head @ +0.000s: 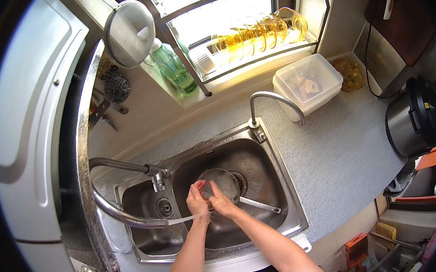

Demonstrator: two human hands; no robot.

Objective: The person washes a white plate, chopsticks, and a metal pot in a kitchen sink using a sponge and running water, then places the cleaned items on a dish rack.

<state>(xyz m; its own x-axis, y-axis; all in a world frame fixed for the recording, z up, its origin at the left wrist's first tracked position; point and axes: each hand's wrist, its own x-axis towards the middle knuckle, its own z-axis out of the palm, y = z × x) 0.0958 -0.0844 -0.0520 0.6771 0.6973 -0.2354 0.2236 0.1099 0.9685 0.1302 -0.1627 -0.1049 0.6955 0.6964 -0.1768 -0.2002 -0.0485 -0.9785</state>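
Water runs from the curved metal tap (132,221) onto my left wrist, over the larger basin of a steel double sink (248,248). My left hand (197,199) has its palm turned up and its fingers bent, with nothing seen in it. Close on its right, my right hand (219,200) is held with fingers apart, also with nothing seen in it. Below both hands a round, see-through bowl or lid (222,181) lies in the basin. A flat metal handle (260,205) reaches from beside it towards the right wall; its other end is hidden.
A thin second tap (274,96) rises behind the sink. Lidded plastic boxes (307,85), an amber glass dish (348,75) and an electric cooker (414,117) stand on the grey counter (338,155). A green bottle (173,68) and a sieve (129,33) are at the upper left.
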